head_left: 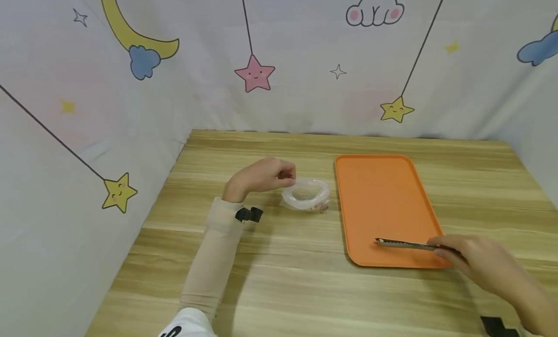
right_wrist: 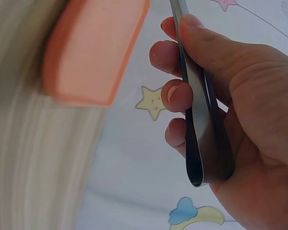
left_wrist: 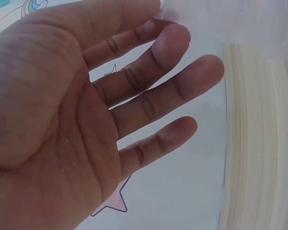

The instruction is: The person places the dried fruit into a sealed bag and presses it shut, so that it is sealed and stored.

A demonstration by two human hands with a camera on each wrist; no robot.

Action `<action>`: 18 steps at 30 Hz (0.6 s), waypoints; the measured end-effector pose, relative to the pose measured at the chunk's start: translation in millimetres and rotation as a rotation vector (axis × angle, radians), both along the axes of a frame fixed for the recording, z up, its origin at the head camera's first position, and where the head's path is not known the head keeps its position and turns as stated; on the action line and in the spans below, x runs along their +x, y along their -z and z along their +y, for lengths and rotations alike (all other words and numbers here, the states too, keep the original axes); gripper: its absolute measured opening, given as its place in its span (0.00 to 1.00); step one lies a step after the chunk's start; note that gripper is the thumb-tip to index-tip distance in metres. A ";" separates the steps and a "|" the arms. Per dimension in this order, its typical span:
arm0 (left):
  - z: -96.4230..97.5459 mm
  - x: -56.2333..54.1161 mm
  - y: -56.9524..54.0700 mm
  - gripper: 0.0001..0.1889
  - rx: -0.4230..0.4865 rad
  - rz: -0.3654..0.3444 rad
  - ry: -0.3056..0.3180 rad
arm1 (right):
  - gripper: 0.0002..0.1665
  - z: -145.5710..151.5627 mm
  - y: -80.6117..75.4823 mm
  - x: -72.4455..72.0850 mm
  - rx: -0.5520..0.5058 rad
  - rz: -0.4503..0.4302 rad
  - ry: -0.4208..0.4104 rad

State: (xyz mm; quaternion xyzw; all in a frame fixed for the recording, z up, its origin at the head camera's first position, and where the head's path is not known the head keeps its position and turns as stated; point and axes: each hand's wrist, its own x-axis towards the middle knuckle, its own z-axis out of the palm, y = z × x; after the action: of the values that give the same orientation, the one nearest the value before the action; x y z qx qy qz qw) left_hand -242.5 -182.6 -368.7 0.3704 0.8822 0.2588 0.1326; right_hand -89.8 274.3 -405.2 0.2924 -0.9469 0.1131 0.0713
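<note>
Tongs (head_left: pixel 405 244) are sitting in the right hand (head_left: pixel 481 262)'s grip, tips hovering over the orange tray (head_left: pixel 383 201). Beside it, the left hand (head_left: pixel 263 175) is pinching a clear packet (head_left: pixel 306 204), contents hard to make out. Both are being held; I'm judging the tongs' work is only starting.

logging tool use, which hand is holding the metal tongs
The right hand grips the metal tongs; the left hand instead pinches a clear plastic bag.

Metal tongs (head_left: pixel 405 244), gripped over orange tray (head_left: pixel 383 201); clear bag (head_left: pixel 307 190) with whitish ring (head_left: pixel 301 203), pinched nearby.
</note>
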 end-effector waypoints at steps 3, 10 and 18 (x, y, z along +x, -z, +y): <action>-0.3 1.1 0.2 0.07 -0.009 -0.002 -0.007 | 0.11 -9.0 -6.4 -8.3 -0.009 0.012 -0.036; 4.6 4.0 1.9 0.07 -0.001 0.003 0.025 | 0.11 -39.8 -32.4 -29.9 -0.030 0.164 -0.165; 6.7 5.0 -1.1 0.06 0.007 0.024 0.053 | 0.10 -81.6 -75.6 -61.0 -0.057 0.221 -0.288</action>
State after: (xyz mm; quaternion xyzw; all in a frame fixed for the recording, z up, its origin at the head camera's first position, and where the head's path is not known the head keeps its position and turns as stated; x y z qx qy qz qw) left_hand -237.5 -175.8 -367.6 0.3973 0.8727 0.2536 0.1275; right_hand -150.8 192.7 -329.6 0.4335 -0.8781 0.1160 0.1662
